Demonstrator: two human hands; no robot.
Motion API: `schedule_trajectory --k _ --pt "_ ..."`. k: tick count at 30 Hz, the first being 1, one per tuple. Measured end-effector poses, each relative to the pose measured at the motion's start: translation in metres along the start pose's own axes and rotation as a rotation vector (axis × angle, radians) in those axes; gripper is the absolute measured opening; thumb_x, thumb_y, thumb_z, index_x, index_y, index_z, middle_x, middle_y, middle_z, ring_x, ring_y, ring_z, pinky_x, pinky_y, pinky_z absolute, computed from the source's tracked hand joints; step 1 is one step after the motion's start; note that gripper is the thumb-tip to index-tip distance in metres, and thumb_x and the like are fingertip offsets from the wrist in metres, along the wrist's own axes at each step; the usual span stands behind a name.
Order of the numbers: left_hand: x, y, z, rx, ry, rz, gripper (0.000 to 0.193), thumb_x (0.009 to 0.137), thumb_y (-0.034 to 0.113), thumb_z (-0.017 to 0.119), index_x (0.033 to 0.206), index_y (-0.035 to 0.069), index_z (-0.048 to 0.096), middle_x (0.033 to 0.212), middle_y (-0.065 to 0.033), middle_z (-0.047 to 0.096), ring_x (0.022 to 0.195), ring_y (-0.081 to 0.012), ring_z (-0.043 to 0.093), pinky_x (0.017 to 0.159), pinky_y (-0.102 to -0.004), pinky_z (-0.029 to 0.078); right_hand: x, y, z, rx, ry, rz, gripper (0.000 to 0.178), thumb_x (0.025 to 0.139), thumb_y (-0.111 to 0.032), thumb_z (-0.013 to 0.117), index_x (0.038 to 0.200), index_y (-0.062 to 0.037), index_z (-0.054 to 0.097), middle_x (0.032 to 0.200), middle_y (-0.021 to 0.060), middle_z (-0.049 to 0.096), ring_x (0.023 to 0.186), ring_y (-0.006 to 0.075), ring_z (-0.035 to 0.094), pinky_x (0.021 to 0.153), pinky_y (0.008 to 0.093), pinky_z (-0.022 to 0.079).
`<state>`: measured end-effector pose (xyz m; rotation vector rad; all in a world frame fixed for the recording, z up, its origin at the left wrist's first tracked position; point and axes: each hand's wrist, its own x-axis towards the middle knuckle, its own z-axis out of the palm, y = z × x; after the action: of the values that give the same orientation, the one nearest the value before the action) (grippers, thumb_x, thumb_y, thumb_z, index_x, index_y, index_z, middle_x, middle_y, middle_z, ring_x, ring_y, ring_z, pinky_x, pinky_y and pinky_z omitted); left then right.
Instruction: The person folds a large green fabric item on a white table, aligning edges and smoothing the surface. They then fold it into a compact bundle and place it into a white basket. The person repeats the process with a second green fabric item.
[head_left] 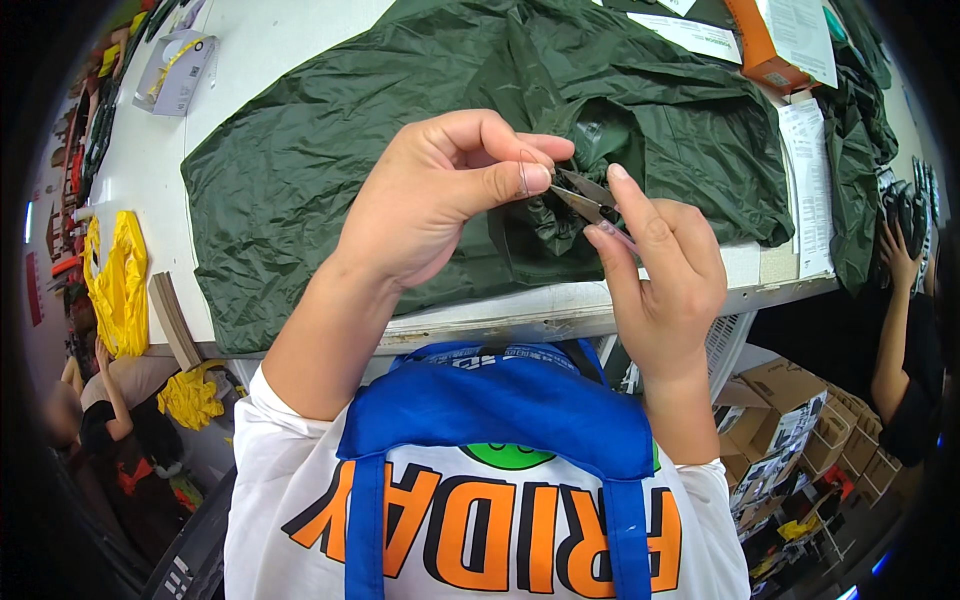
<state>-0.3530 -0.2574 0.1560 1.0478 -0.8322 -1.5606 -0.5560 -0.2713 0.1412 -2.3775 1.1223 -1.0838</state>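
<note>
My left hand (pixel 430 195) is closed in a pinch, thumb against forefinger. A thin thread (pixel 522 168) loops out beside the thumb tip. My right hand (pixel 662 260) grips small metal thread snips (pixel 588 198) between thumb and fingers. The snips' two blades stand apart, their tips pointing left, close to the left fingertips. Under both hands a dark green, thin, shiny garment (pixel 330 150) spreads crumpled over the white table (pixel 168 190). Part of it is bunched up just behind the snips. Whether the left fingers also pinch fabric is hidden.
An open white box (pixel 178 72) stands at the far left. Yellow fabric (pixel 120 285) lies by the left edge. An orange box (pixel 770 45) and paper sheets (pixel 805 180) are at the right. Other people sit on both sides; cardboard boxes (pixel 780 400) stand below right.
</note>
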Motion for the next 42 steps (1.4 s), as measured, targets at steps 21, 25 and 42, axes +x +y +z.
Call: schedule_trajectory --k 21,25,42 --pt "-0.016 -0.049 0.0 0.986 -0.136 -0.032 0.077 0.07 0.029 0.079 0.137 0.011 0.045 0.129 -0.0132 0.049 0.106 -0.0235 0.055 0.083 -0.0333 0.049 -0.094 0.403 -0.121 -0.881 0.126 1.002 0.049 0.088 -0.034 0.06 0.125 -0.0018 0.055 0.116 0.0218 0.06 0.105 0.0345 0.059 0.091 0.0378 0.045" --pt "0.003 -0.101 0.042 1.383 -0.089 0.025 0.102 0.06 0.037 0.085 0.137 -0.002 0.031 0.126 -0.0211 0.045 0.117 -0.0345 0.046 0.097 -0.0411 0.042 -0.032 0.281 -0.059 0.162 0.096 0.728 0.048 0.087 -0.029 0.063 0.127 -0.0055 0.052 0.117 0.012 0.058 0.105 0.0227 0.057 0.09 0.0359 0.045" --pt "-0.057 -0.045 -0.194 0.327 0.844 0.216 0.025 0.091 0.023 0.053 0.11 0.008 0.061 0.111 -0.0049 0.057 0.095 -0.016 0.054 0.081 -0.0318 0.047 0.03 0.006 0.089 0.517 -0.383 -0.151 0.042 0.073 -0.021 0.07 0.112 -0.0118 0.058 0.112 0.012 0.059 0.108 0.03 0.054 0.094 0.0423 0.042"
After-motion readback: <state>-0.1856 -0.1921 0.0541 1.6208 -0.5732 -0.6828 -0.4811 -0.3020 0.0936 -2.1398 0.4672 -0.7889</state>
